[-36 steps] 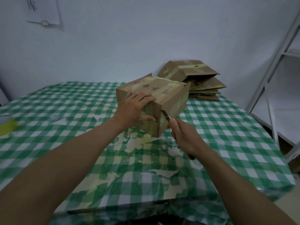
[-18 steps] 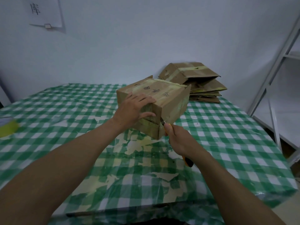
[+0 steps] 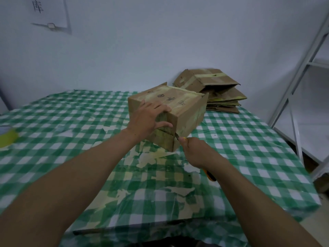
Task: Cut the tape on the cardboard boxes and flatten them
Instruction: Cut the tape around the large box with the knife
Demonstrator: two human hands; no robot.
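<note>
The cardboard box sits tilted on the checked surface, your left hand clasping its near top edge, thumb just above the taped seam. Your right hand, at the box's near right corner, is closed round a knife, blade in that seam, which runs leftward.

Matt brown cardboard on the box, scuffed and creased, and its yellowish tape strips give off a faint sheen. Same dull, rough board on the stack of flattened boxes behind. The counter's checked cover looks like thin glossy plastic, wrinkled, with pale patches where the print has torn away. The knife shows smooth orange plastic and a dull metal blade. The shelf frame is smooth white-painted metal. A paper sheet hangs on the matt wall.
</note>
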